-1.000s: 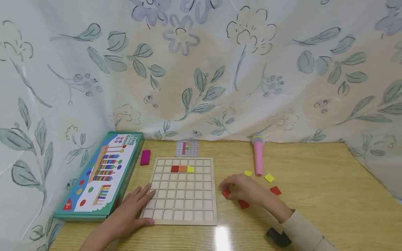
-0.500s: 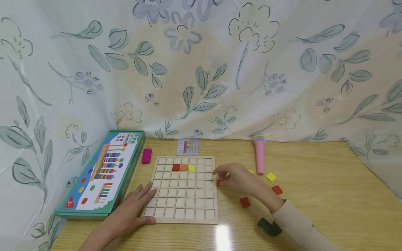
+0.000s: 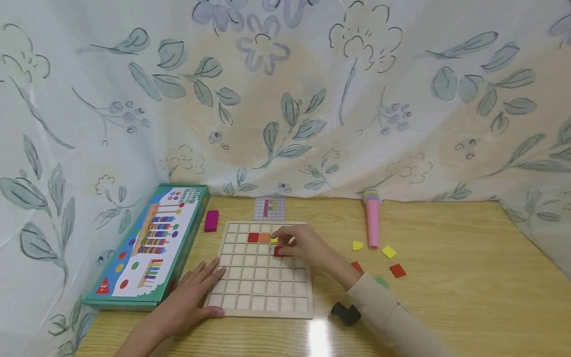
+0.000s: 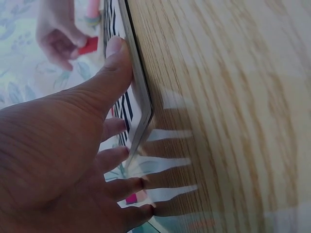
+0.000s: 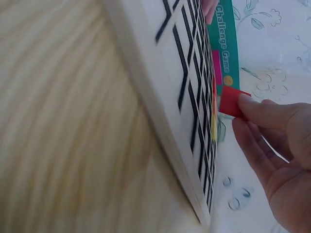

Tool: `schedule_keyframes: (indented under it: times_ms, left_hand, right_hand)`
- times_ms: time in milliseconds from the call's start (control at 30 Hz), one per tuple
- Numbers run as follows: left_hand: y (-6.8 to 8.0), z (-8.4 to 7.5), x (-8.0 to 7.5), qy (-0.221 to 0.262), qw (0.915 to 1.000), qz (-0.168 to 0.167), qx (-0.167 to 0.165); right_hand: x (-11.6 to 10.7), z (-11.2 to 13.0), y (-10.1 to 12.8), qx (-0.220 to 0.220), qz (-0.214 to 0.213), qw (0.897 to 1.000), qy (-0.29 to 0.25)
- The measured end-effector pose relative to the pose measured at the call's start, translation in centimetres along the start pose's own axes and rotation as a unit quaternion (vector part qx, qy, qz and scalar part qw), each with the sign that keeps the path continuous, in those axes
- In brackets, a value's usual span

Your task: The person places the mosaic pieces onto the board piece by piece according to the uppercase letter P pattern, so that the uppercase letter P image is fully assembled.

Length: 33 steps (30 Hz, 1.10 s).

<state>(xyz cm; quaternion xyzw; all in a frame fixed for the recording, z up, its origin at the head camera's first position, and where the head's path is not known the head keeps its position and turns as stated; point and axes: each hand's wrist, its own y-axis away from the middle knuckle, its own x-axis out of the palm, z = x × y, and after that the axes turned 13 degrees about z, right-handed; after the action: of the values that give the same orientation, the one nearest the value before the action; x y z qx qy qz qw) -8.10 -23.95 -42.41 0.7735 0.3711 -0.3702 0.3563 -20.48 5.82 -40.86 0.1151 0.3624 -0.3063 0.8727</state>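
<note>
A wooden grid board (image 3: 250, 297) lies flat on the table. In its second row sit a red tile (image 3: 253, 237), an orange tile (image 3: 264, 238) and a yellow tile (image 3: 274, 240). My right hand (image 3: 298, 246) hovers over the board's upper right and pinches a red square tile (image 3: 278, 251) (image 5: 232, 101) just below the yellow one. My left hand (image 3: 189, 295) rests with straight fingers on the board's lower left corner, thumb on the front edge (image 4: 137, 80).
A green game box (image 3: 149, 245) lies left of the board, with a magenta block (image 3: 211, 220) beside it. A pattern card (image 3: 269, 208) sits behind the board. A pink toy microphone (image 3: 372, 220) and loose yellow, red and green tiles (image 3: 389, 252) lie to the right.
My right hand picked up a red tile from the table on the right and carried it left, over the board. The left hand stayed on the board's corner.
</note>
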Motion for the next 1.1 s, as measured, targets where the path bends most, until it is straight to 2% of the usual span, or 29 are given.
schedule_keyframes:
  times_ms: [167, 400, 633, 867, 1100]
  left_hand:
    - [0.0, -0.1, 0.0, 0.003, 1.0, 0.0, -0.002]
    - [-0.1, -0.1, -0.1, 0.004, 1.0, 0.001, -0.007]
    - [-0.1, 0.0, 0.0, -0.004, 1.0, -0.008, 0.003]
    - [-0.1, 0.1, 0.1, -0.004, 0.9999, -0.01, 0.008]
    - [-0.1, 0.1, 0.0, 0.005, 0.9999, -0.011, 0.011]
  right_hand:
    - [1.0, 0.4, -1.9, -0.013, -0.02, 0.999, -0.029]
    - [2.0, 0.8, -4.5, 0.018, -0.034, 0.998, -0.044]
    - [2.6, 1.7, -6.5, 0.046, -0.012, 0.998, -0.035]
    - [3.1, 2.3, -7.1, 0.079, 0.002, 0.997, 0.003]
    - [3.2, 1.6, -7.2, 0.077, 0.007, 0.997, -0.016]
